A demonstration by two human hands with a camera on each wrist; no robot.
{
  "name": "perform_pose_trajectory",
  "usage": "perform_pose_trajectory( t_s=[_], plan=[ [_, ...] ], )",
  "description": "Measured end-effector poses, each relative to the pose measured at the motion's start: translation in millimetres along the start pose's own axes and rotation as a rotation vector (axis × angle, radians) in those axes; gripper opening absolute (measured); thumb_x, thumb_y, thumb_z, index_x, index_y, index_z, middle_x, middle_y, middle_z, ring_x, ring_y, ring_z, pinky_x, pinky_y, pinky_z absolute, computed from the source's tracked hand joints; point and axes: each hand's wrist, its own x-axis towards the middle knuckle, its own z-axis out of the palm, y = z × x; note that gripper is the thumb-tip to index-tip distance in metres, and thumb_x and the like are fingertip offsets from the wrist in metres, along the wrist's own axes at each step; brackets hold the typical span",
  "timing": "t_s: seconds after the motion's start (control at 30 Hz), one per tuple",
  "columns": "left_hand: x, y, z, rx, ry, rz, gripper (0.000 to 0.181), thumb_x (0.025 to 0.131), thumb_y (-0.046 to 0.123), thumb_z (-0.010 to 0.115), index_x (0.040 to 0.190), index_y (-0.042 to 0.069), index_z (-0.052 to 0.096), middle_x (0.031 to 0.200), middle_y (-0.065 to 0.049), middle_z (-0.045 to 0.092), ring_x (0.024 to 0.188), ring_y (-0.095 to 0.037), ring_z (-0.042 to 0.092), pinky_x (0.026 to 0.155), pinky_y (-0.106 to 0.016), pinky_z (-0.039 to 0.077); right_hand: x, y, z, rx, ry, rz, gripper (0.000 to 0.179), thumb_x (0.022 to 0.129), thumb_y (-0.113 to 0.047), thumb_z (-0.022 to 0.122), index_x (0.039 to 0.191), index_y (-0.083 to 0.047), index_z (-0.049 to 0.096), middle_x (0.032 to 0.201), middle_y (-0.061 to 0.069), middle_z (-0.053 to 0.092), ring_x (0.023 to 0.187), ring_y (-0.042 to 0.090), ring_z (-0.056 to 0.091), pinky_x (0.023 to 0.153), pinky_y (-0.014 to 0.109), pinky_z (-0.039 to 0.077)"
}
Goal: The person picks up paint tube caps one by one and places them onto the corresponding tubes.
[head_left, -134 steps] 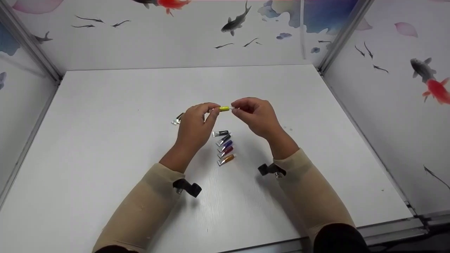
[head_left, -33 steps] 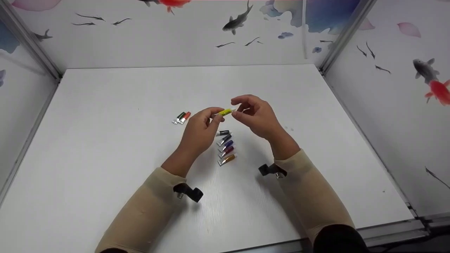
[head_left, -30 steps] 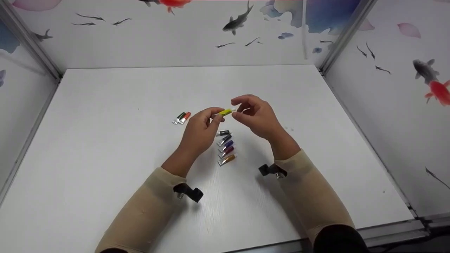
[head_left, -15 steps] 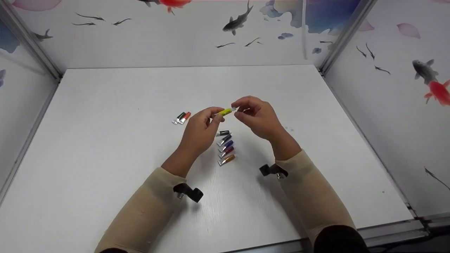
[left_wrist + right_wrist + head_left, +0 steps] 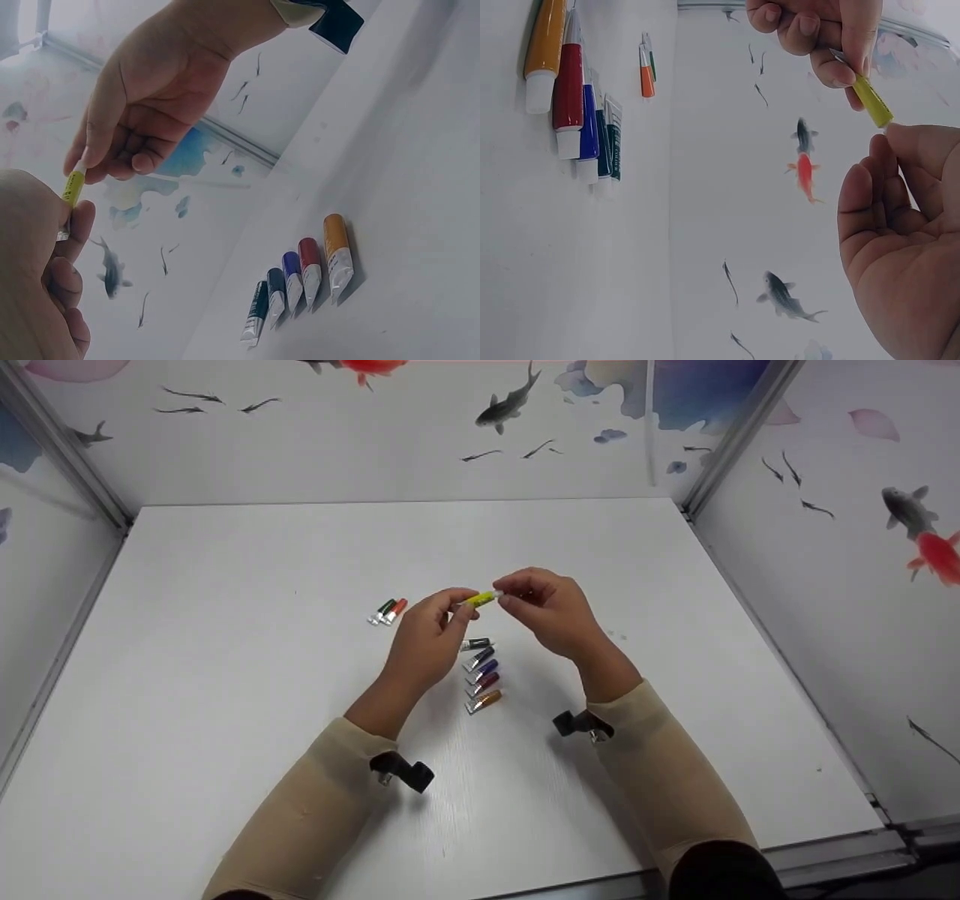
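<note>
R hand (image 5: 551, 604) has just brought its index finger back to its thumb (~1 s ago it stood raised), so it now pinches the white end (image 5: 80, 166) of the yellow tube (image 5: 481, 599), which points to btwn 2 & 3 o'c. L hand (image 5: 427, 641) grips the body, same as a sec ago. My read: the end is being worked in short re-grips, body held steady; cap or nozzle, turning or not, can't tell. Tube is up off the worktop (image 5: 225, 675), btwn the hands. Vs 4.5 s ago, L hand sits nearer the person & the orange tube (image 5: 400, 606) now shows beside the green tube (image 5: 386, 607), at 9 o'c from the held one. Row of 5 tubes (image 5: 488, 667) lies at 6 o'c, far end partly hidden by L hand in head view, so lowering that way looks tight. Edges: back wall (image 5: 337, 450) at 12, well apart; left wall (image 5: 52, 547) at 9 & right wall (image 5: 825, 600) at 3, farther off; metal rail (image 5: 840, 844) at 4-5. Most room looks to be twd 10 & 8 o'c.
</note>
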Motion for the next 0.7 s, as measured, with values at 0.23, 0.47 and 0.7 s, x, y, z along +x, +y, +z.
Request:
perform_pose_trajectory(
  t_s=[0.23,0.47,0.7],
  plan=[
    [-0.2,-0.8,0.2,-0.001,0.003,0.021,0.029,0.113,0.035,0.053,0.135,0.024,0.069,0.11,0.009,0.074,0.085,-0.016,0.057,0.073,-0.031,0.049,1.3,0.8,0.2,0.017,-0.004,0.02,0.021,0.103,-0.02,0.073,0.121,-0.013,0.079,0.115,0.006,0.076,0.093,0.02,0.066,0.081,0.022,0.057],
    [-0.4,0.7,0.8,0.003,0.012,0.011,0.028,0.113,0.034,0.054,0.134,0.024,0.069,0.109,0.01,0.074,0.089,-0.015,0.058,0.076,-0.032,0.052,0.6,-1.4,0.1,0.012,-0.004,0.037,0.022,0.104,-0.022,0.072,0.122,-0.012,0.079,0.111,0.007,0.076,0.091,0.021,0.064,0.078,0.022,0.055],
    [-0.2,2.6,1.1,0.014,0.014,0.0,0.029,0.113,0.035,0.054,0.134,0.024,0.069,0.109,0.01,0.074,0.09,-0.015,0.058,0.077,-0.033,0.051,1.0,-1.7,0.3,0.021,-0.008,0.057,0.024,0.104,-0.027,0.072,0.121,-0.011,0.079,0.1,0.008,0.073,0.085,0.022,0.063,0.074,0.024,0.055]
  ],
)
